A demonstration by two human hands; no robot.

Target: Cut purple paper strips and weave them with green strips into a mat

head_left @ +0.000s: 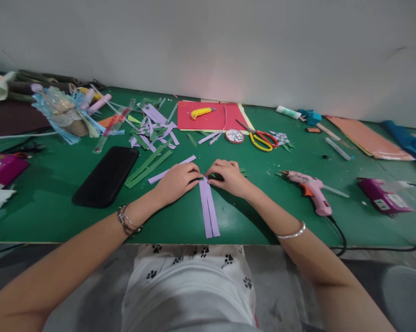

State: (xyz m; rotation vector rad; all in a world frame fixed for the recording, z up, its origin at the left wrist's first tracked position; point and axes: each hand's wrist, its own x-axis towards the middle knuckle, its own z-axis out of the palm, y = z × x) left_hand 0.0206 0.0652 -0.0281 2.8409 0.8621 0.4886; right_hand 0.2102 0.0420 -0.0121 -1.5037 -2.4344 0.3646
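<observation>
Two joined purple paper strips (pixel 209 210) lie side by side near the table's front edge, pointing toward me. At their far end my left hand (pixel 180 180) pinches the strips from the left. My right hand (pixel 228 179) has its thumb and finger closed on the same end from the right. A bit of green paper shows behind the right fingers, mostly hidden. Left of my left hand rests a loose purple strip (pixel 159 175), partly under the hand. Beside it are long green paper strips (pixel 149 168).
A black phone (pixel 106 176) lies at left. Paper scraps (pixel 156 124), a red sheet (pixel 190 121) with a yellow cutter (pixel 201 112), and scissors (pixel 261 139) are farther back. At right are a pink glue gun (pixel 310 186) with its cord and a purple box (pixel 383 196).
</observation>
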